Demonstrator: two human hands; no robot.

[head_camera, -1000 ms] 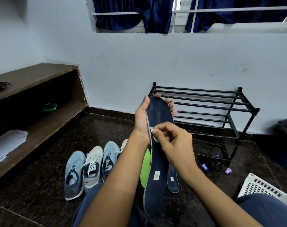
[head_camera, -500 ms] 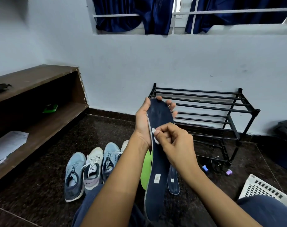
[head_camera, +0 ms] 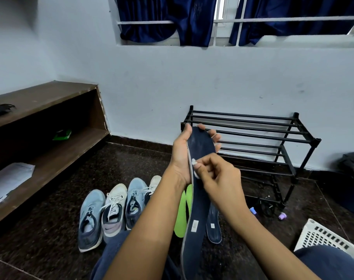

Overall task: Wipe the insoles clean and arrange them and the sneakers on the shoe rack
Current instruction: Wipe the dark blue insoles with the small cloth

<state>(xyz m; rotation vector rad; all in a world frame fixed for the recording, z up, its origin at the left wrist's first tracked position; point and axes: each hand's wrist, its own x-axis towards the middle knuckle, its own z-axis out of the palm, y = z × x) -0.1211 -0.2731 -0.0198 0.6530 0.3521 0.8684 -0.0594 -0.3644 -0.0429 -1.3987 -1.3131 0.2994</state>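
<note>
A long navy insole stands upright in front of me, toe end up. My left hand grips its upper part from behind, thumb on the left edge and fingertips showing on the right. My right hand pinches a small white wipe against the insole's middle. On the floor behind lie a green insole and another navy insole. Several sneakers stand in a row on the left. The black metal shoe rack stands against the wall with bare shelves.
A brown wooden shelf unit runs along the left wall with papers and a green item on it. A white plastic basket sits at the lower right, a dark bag beyond it. Small purple and blue items lie by the rack's foot.
Both hands and the insole stay almost in place. My right hand with the wipe has shifted slightly on the insole's middle.
</note>
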